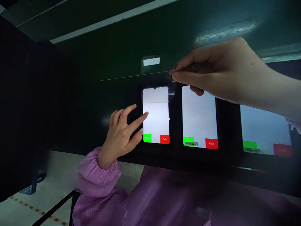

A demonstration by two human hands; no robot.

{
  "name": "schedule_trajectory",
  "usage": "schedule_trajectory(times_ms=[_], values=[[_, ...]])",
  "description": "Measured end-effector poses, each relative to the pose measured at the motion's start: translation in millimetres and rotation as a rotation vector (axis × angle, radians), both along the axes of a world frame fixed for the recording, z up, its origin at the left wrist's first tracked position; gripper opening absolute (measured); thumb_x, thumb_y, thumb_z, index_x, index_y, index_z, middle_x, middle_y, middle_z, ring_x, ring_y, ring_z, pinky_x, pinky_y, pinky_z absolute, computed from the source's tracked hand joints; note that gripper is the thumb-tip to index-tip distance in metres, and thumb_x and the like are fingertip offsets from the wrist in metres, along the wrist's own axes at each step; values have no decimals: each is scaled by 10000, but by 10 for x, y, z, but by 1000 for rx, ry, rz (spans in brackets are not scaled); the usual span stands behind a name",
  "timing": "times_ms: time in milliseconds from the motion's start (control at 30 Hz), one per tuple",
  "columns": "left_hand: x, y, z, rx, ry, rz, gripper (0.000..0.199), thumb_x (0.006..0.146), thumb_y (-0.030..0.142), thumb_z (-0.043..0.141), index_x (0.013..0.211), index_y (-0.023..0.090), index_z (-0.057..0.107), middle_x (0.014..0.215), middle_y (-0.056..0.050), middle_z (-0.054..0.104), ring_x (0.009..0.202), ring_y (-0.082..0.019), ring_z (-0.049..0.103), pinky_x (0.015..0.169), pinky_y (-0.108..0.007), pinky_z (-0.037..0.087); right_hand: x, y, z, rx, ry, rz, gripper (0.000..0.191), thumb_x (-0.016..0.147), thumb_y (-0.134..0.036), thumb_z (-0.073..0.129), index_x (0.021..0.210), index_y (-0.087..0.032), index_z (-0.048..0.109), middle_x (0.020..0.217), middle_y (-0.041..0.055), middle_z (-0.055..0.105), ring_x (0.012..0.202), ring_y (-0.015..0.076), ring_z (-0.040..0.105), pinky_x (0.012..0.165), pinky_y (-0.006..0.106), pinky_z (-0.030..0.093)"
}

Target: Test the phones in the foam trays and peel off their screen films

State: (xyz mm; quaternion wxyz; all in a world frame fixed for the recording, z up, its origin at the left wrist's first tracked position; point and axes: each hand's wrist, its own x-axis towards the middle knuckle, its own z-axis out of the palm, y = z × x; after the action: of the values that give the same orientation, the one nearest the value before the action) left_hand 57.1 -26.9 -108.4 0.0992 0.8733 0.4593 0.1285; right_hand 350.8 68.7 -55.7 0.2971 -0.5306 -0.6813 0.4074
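Note:
A lit phone (156, 116) with a white screen, a green Pass box and a red Fail box lies on the dark bench. My left hand (121, 131) is at its left edge, fingers spread, the index fingertip over the screen's side. Across the top of that screen is a clear, film-like strip (155, 95). My right hand (209, 69) is above and between this phone and a second lit phone (199, 116), thumb and index finger pinched together. What the pinch holds, if anything, is too dark to make out. The right hand covers part of the second phone's top.
Further right lies a third lit screen (265, 128), partly behind my right forearm. A white label (151, 61) is beyond the first phone. Barcode stickers (191, 144) show on the two right-hand screens. Dark bulk fills the left side; pale floor (56, 175) shows below the bench edge.

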Motion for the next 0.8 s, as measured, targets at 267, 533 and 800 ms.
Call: schedule_trajectory(times_ms=[267, 533, 800], values=[[-132, -436, 65, 8, 63, -34, 482, 1031, 249, 546, 1503, 332, 596, 1565, -98, 521, 1390, -312, 469, 1289, -709, 211, -11, -152, -185, 51, 68, 104, 216, 1028, -313, 684, 1052, -115, 768, 996, 1, 768, 504, -8, 525, 472, 171, 437], [-217, -617, 57, 68, -152, 108, 486, 996, 115, 550, 1435, 309, 627, 1331, -57, 700, 1266, -234, 633, 1264, -560, 381, 75, -589, -267, 246, -219, 372, 444, 1124, -491, 477, 1458, -248, 641, 866, -13, 769, 450, 77, 536, 464, 250, 346], [-84, -915, 13, 130, -62, -3, 714, 963, 93, 608, 1632, 274, 436, 1418, -110, 652, 1344, -252, 601, 1344, -559, 244, 496, -1575, -283, 694, -659, 296, 379, 1093, -509, 536, 1233, -230, 751, 1530, 98, 621, 1269, 300, 631, 950, 441, 519]])
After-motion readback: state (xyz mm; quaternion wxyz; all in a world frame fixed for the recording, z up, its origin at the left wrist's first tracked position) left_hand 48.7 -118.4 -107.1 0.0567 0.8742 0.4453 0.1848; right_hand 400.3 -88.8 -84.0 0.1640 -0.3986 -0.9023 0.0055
